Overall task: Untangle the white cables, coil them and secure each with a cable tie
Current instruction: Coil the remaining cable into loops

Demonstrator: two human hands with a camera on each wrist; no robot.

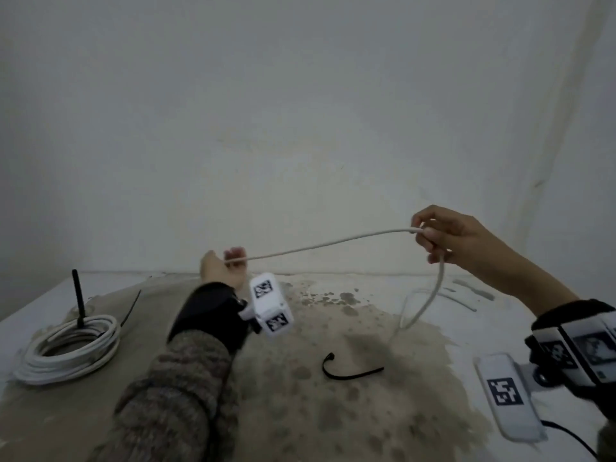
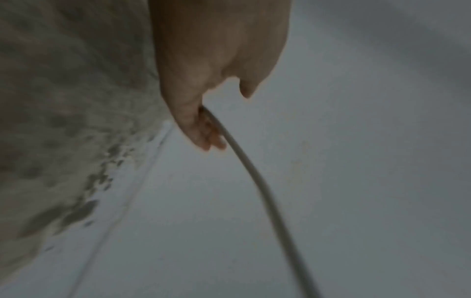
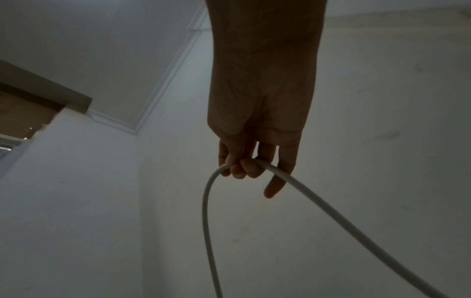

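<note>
A loose white cable (image 1: 326, 243) stretches in the air between both hands. My left hand (image 1: 226, 265) grips one end of it above the table's back edge; in the left wrist view the cable (image 2: 257, 181) runs out from the curled fingers (image 2: 203, 131). My right hand (image 1: 433, 235) is raised higher at the right and holds the cable (image 3: 305, 193) with curled fingers (image 3: 244, 167); from there it hangs down to the table. A coiled white cable (image 1: 70, 351) bound with a black tie (image 1: 79, 298) lies at the left. A loose black cable tie (image 1: 350, 371) lies on the table's middle.
The table (image 1: 333, 411) is white with a large brown stained patch. A wall (image 1: 300, 128) rises right behind its back edge. More of the loose cable (image 1: 410, 308) trails on the surface at the right.
</note>
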